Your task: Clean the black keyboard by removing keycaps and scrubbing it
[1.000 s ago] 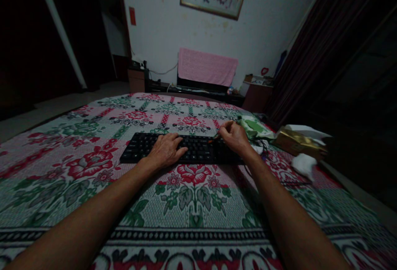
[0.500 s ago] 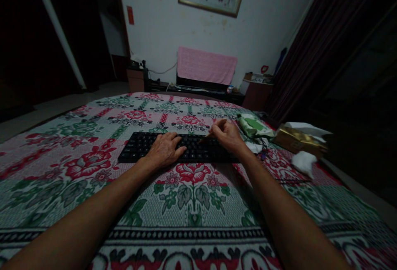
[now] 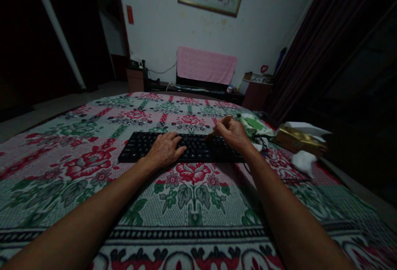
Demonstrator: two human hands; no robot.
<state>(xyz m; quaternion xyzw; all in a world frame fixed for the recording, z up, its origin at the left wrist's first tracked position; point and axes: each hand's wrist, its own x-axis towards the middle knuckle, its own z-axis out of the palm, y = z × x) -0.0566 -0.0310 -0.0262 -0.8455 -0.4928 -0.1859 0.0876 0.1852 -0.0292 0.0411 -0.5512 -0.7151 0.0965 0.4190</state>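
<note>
A black keyboard point(image 3: 136, 149) lies on a floral bedspread point(image 3: 93, 166). My left hand point(image 3: 163, 151) rests flat on the keyboard's middle, fingers stretched over the keys. My right hand point(image 3: 231, 132) hovers over the keyboard's right part with its fingers pinched on a small thin object whose tip touches the keys; I cannot make out what that object is.
A green and white packet point(image 3: 252, 124) and a dark cable point(image 3: 263, 144) lie right of the keyboard. A gold tissue box point(image 3: 296, 137) and a crumpled white tissue point(image 3: 302, 161) sit at the bed's right edge. A low cabinet draped with a pink cloth point(image 3: 206, 65) stands by the far wall.
My right hand slid left along the keys, then back a little to the right, still pinching the small object. My left hand stayed put.
</note>
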